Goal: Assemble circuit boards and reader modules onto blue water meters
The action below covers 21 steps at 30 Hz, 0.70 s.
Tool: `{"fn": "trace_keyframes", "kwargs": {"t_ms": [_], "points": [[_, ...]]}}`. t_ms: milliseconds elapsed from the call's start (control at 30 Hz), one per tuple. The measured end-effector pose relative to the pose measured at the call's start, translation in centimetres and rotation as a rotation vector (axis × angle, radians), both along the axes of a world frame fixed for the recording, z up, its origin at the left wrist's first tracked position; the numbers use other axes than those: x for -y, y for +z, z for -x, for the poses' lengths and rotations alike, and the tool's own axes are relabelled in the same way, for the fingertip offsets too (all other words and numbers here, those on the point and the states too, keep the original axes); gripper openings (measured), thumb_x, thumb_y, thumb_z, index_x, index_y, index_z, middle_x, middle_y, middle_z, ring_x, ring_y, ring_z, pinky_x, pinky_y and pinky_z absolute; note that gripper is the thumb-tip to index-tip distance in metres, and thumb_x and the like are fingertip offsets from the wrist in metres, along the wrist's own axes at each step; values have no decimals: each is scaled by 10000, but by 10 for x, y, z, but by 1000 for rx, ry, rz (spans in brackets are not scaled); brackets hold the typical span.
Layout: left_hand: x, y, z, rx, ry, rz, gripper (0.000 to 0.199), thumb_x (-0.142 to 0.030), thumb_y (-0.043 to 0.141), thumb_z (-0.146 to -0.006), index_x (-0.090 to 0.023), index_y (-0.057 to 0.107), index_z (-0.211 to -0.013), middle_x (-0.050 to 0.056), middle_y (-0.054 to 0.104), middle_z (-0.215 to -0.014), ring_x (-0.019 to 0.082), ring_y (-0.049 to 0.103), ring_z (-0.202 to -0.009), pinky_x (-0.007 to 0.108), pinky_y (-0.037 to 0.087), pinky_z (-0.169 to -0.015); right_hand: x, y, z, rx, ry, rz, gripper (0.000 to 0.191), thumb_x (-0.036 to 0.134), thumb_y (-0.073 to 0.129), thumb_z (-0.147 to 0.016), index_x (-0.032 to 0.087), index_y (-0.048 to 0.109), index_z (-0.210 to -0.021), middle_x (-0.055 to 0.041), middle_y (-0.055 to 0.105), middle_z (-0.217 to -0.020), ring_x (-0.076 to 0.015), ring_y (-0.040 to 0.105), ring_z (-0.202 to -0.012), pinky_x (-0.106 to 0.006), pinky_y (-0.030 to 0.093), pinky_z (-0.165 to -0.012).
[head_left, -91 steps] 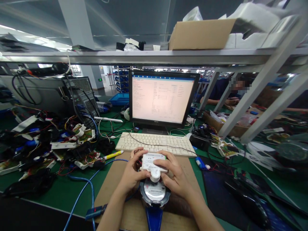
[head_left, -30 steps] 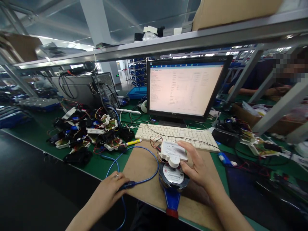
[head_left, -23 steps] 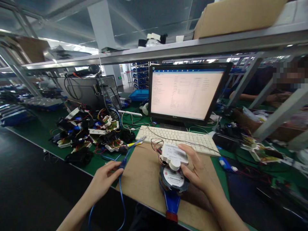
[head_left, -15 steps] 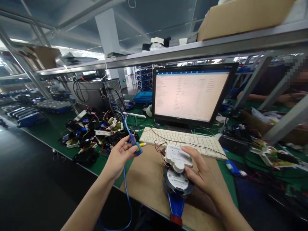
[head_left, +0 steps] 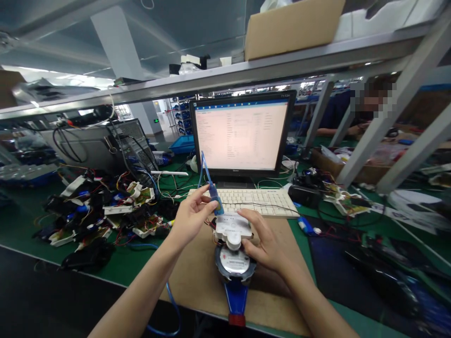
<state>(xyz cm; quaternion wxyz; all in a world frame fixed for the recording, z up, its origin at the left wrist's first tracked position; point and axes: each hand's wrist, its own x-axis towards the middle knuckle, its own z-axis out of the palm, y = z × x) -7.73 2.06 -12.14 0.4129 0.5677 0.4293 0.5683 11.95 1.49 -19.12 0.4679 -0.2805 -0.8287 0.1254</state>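
My left hand (head_left: 193, 212) pinches a small blue plug-like piece (head_left: 215, 198) on a blue cable (head_left: 205, 165), close to the upper left edge of a white plastic housing (head_left: 230, 226). I cannot tell whether the two touch. The fingers and thumb of my right hand (head_left: 265, 240) grip that housing by its right side. Below it stands a round meter (head_left: 234, 261) with a white label and dark rim, on a blue body (head_left: 236, 298) with a red end. Thin wires show behind the housing. A cardboard sheet (head_left: 190, 279) lies under the meter.
Behind my hands are a white keyboard (head_left: 273, 203) and a lit monitor (head_left: 241, 136). Wired parts (head_left: 105, 211) are heaped at left beside a computer case (head_left: 81, 145). A dark mat (head_left: 334, 263) lies at right. A metal shelf (head_left: 158, 89) crosses above. Another person (head_left: 338, 112) sits beyond the posts.
The view has swung to the right. My left hand has brought the blue plug-like piece rightward, from apart to close beside the white housing. My right hand keeps its grip on the housing.
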Motion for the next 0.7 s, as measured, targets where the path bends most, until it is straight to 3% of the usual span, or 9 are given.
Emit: {"fn": "trace_keyframes", "kwargs": {"t_ms": [200, 700], "points": [[-3, -12, -7, -208, -79, -52, 483, -274, 630, -735, -145, 531, -1189, 34, 601, -827, 121, 576, -719, 224, 476, -609, 1, -5, 0, -29, -36, 55, 671, 209, 479, -749, 228, 192, -1355, -112, 429, -1256, -257, 444, -1149, -433, 408, -941], [0, -12, -7, -325, -95, -114, 454, -273, 598, -771, -169, 526, -1207, 46, 629, -895, 118, 588, -720, 216, 487, -616, 0, -6, 0, -25, -40, 58, 670, 189, 485, -735, 233, 211, -1345, -105, 443, -1250, -251, 443, -1160, -424, 401, -952]]}}
